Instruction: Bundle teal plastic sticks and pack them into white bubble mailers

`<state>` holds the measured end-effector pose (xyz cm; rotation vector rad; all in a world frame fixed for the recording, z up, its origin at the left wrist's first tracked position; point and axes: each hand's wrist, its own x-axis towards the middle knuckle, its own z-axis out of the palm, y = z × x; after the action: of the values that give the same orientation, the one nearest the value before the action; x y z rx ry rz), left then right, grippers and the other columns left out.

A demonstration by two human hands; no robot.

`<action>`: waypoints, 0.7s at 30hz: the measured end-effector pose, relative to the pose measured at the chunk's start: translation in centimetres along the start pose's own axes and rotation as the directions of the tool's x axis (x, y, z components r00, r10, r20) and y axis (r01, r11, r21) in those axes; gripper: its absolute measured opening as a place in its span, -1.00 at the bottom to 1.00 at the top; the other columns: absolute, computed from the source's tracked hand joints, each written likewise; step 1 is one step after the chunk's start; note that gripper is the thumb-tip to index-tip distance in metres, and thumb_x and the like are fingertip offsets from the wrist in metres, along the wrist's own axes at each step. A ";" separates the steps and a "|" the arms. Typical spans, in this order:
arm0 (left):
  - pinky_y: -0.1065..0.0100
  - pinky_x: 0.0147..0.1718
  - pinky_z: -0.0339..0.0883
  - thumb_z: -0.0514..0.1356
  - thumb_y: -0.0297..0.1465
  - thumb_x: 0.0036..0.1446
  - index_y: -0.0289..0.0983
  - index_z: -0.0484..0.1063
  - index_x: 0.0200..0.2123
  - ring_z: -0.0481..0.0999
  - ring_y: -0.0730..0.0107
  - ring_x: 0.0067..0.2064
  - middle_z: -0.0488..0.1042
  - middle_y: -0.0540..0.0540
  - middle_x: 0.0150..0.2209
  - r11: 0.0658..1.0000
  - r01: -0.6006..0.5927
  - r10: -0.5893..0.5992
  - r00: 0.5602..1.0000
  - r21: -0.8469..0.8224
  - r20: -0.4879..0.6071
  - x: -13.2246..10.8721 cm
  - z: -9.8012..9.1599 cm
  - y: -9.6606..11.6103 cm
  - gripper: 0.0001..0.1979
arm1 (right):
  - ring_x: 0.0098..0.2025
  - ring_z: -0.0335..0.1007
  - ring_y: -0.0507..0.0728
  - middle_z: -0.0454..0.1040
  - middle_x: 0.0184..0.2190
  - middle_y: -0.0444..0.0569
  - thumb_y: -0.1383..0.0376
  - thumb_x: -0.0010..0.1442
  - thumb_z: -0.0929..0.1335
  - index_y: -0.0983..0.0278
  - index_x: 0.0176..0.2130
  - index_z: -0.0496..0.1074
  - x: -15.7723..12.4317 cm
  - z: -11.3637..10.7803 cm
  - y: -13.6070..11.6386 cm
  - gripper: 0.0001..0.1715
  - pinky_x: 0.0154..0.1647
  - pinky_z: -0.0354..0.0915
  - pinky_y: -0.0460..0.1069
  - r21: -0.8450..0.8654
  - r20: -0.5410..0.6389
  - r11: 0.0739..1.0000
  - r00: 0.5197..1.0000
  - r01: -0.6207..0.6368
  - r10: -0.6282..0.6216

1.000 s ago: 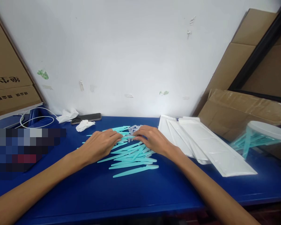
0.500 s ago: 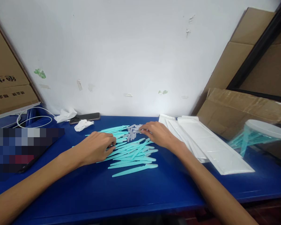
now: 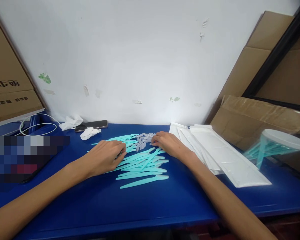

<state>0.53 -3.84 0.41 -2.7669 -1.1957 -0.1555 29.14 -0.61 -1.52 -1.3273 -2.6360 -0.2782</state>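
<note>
most of the teal plastic sticks (image 3: 142, 168) lie loose in a fanned heap on the blue table (image 3: 150, 206), right in front of you, between your two hands and partly under them. at the far edge of the heap sits a small cluster of clear caps (image 3: 143, 140), also loose. to your right the white pouches (image 3: 222, 156) lie flat in an overlapping stack, and none of them looks filled from here. further right a clear tub (image 3: 270, 148) with a white lid holds a bunch of the same teal sticks. judging by that, part of the sticks has been dealt with, while the bulk of the heap, the caps and the pouches look untouched. how many sticks already carry a cap is too small to tell.

your left hand (image 3: 107, 156) rests palm down on the left side of the heap, wrist low, fingers curled in with the fingertips (image 3: 122, 152) pressed onto the sticks. whether they pinch one cannot be told from this view. your right hand (image 3: 170, 144) reaches across the far right corner of the heap, palm down, fingers bent and drawn together, the tips touching the clear caps. if one is nipped between thumb and finger, it is hidden. both forearms lie low over the table, angled inward toward the heap
</note>
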 end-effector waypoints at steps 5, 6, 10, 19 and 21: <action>0.31 -0.48 0.07 -0.18 -0.24 0.43 -0.20 0.30 -0.10 0.42 0.29 -0.49 0.49 -0.03 -0.42 0.999 0.041 -0.042 0.997 -0.016 -0.061 0.0 0.0 -0.1 -0.69 | -0.09 0.42 0.17 0.54 -0.21 0.04 0.35 0.38 0.29 0.30 -0.24 0.46 0.1 -0.3 -1.0 -0.84 -0.12 0.22 0.00 -0.044 0.002 0.999 1.000 0.030 -0.030; 0.31 -0.48 0.09 -0.19 -0.24 0.44 -0.20 0.29 -0.08 0.43 0.29 -0.49 0.49 -0.03 -0.42 0.998 0.051 -0.052 0.996 -0.027 -0.074 0.0 0.1 -0.1 -0.68 | -0.10 0.43 0.17 0.54 -0.20 0.04 0.36 0.38 0.28 0.29 -0.23 0.45 0.1 -0.4 -1.2 -0.85 -0.11 0.22 0.01 -0.049 0.002 0.998 0.999 0.034 -0.034; 0.29 -0.40 0.25 -0.19 -0.25 0.44 -0.20 0.29 0.03 0.56 0.24 -0.31 0.56 -0.12 -0.11 0.995 0.075 -0.083 0.990 -0.071 -0.116 0.1 0.8 -0.2 -0.66 | -0.24 0.47 0.13 0.57 -0.25 0.01 0.32 0.43 0.22 0.27 -0.03 0.36 0.1 -0.5 -1.9 -0.82 -0.21 0.22 -0.01 -0.038 -0.025 0.999 0.999 0.032 -0.033; 0.23 -0.22 0.39 -0.12 -0.20 0.41 -0.20 0.38 0.07 0.58 0.18 -0.14 0.55 -0.10 0.02 0.974 0.133 -0.162 0.974 -0.182 -0.155 0.2 1.0 0.6 -0.61 | -0.11 0.51 0.11 0.60 -0.11 -0.02 0.14 0.42 0.23 0.20 0.03 0.42 -0.1 -0.6 -2.6 -0.68 -0.12 0.29 -0.02 0.168 -0.283 0.980 0.957 0.111 -0.060; 0.21 -0.22 0.40 -0.10 -0.18 0.41 -0.20 0.39 0.08 0.59 0.19 -0.18 0.55 -0.10 0.03 0.976 0.122 -0.152 0.975 -0.182 -0.159 0.2 1.0 0.7 -0.60 | -0.15 0.51 0.11 0.61 -0.15 -0.03 0.13 0.41 0.25 0.19 0.07 0.42 -0.2 -0.8 -2.6 -0.66 -0.12 0.30 -0.01 0.176 -0.279 0.980 0.960 0.092 -0.040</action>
<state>1.22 -3.96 -0.59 -2.7399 -1.3868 -0.5245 27.22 -2.47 -1.07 -1.0587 -2.4095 -0.2001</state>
